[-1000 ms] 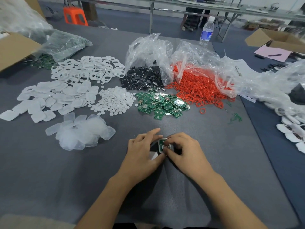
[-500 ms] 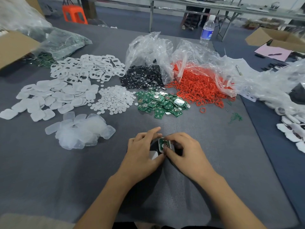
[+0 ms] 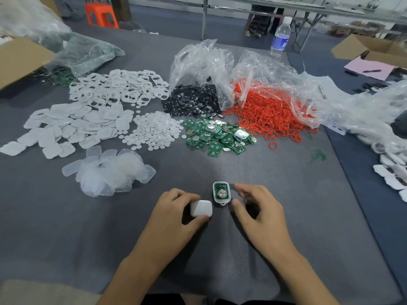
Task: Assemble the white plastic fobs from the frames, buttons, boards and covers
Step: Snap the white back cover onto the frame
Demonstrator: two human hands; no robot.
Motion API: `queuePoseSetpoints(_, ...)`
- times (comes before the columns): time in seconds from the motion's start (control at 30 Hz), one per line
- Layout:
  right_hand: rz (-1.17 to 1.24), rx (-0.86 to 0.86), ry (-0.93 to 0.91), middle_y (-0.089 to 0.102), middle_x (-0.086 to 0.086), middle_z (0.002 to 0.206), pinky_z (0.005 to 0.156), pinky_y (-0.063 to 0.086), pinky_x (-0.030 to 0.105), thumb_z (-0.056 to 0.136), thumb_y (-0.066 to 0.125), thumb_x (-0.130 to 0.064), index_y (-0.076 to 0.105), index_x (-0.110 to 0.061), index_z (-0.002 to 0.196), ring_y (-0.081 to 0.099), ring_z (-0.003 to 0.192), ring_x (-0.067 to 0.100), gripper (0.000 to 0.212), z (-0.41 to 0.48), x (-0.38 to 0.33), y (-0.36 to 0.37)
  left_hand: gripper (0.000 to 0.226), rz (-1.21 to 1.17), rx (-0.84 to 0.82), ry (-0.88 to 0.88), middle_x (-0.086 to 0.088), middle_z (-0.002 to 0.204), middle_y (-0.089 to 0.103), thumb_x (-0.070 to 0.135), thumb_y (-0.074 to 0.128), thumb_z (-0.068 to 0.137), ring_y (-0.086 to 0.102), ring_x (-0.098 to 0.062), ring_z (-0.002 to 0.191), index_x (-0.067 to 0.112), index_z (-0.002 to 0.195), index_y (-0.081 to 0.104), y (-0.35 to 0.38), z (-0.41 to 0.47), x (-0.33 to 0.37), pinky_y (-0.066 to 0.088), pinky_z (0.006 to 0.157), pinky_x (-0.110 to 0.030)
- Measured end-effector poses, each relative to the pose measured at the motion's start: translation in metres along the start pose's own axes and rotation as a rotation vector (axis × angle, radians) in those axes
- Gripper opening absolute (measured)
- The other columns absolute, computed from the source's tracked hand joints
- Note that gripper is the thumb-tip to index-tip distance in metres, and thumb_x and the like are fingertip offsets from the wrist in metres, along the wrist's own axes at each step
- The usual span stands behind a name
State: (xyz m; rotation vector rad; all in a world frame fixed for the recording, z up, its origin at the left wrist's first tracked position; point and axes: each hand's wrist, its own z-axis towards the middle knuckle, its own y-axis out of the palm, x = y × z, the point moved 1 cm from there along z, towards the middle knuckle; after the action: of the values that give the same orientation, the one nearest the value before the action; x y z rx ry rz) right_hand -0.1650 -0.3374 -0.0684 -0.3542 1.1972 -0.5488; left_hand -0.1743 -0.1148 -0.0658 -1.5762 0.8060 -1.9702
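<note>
My left hand (image 3: 176, 208) pinches a white cover (image 3: 201, 208) between thumb and fingers (image 3: 185, 194). The fob (image 3: 221, 192), board up, lies on the tabletop (image 3: 297, 216) at the cover's 1 o'clock. My right hand (image 3: 259, 212), at the fob's 4 o'clock, curls loosely; I cannot tell if it holds anything.

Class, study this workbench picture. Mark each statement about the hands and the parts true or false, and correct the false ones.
1. The left hand holds a white cover. True.
2. The open fob, green board showing, lies on the table beside the right hand. True.
3. The red rings are piled left of the white discs. False: they lie far to the right, spilling from a clear bag.
4. The water bottle lies on its side. False: it stands upright.
5. The pile of green boards lies beyond the fob. True.
</note>
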Motion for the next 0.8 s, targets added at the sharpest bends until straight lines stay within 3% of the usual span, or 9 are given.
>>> queuePoseSetpoints(0.13,0.060,-0.046,0.002,0.064,-0.014,0.098,0.079,0.050,0.014,0.085,0.071,-0.020,0.070,-0.033,0.113,0.067,0.088,0.012,0.030,-0.013,-0.013,0.006,0.015,-0.099,0.058,0.009,0.020,0.098,0.065,0.025,0.079,0.089,0.063,-0.002,0.097,0.029,0.103,0.075,-0.009,-0.004,0.006,0.043,0.084,-0.008)
queuePoseSetpoints(0.27,0.061,-0.147,0.009,0.064,-0.020,0.100,0.077,0.050,0.012,0.084,0.076,-0.016,0.071,-0.031,0.114,0.066,0.088,0.008,0.034,-0.020,-0.025,0.014,0.018,-0.206,0.062,-0.011,0.016,0.094,0.070,0.013,0.080,0.087,0.066,-0.001,0.094,0.027,0.096,0.075,-0.009,-0.004,0.009,0.043,0.081,-0.006)
queuePoseSetpoints(0.37,0.127,-0.143,0.105,0.070,-0.018,0.097,0.078,0.054,0.017,0.085,0.077,-0.011,0.073,-0.033,0.110,0.069,0.088,0.006,0.034,-0.021,-0.030,0.018,0.020,-0.453,0.019,-0.135,0.014,0.092,0.076,0.010,0.081,0.086,0.072,-0.003,0.090,0.028,0.093,0.077,-0.007,-0.006,0.010,0.050,0.081,-0.011)
queuePoseSetpoints(0.47,0.279,-0.099,0.250,0.075,-0.011,0.090,0.075,0.055,0.018,0.086,0.075,-0.004,0.075,-0.034,0.104,0.071,0.080,0.008,0.035,-0.023,-0.034,0.020,0.021,-0.765,-0.016,-0.229,0.000,0.092,0.079,0.005,0.084,0.079,0.075,-0.012,0.090,0.021,0.092,0.079,-0.004,-0.008,0.013,0.054,0.079,-0.017)
queuePoseSetpoints(0.57,0.425,-0.156,0.306,0.077,-0.005,0.099,0.080,0.053,0.016,0.088,0.072,-0.002,0.073,-0.027,0.111,0.073,0.090,0.008,0.034,-0.025,-0.037,0.016,0.027,-0.934,-0.080,-0.214,-0.009,0.095,0.078,0.005,0.083,0.073,0.075,-0.019,0.093,0.016,0.098,0.080,0.000,-0.011,0.015,0.056,0.082,-0.021)
queuePoseSetpoints(0.8,0.679,-0.300,0.357,0.073,0.006,0.117,0.088,0.054,0.022,0.084,0.075,0.001,0.065,-0.011,0.127,0.072,0.106,0.019,0.046,-0.028,-0.031,0.001,0.028,-1.004,-0.155,-0.154,-0.012,0.106,0.078,0.003,0.078,0.083,0.075,-0.023,0.103,0.018,0.107,0.079,0.008,-0.013,0.020,0.055,0.089,-0.022)
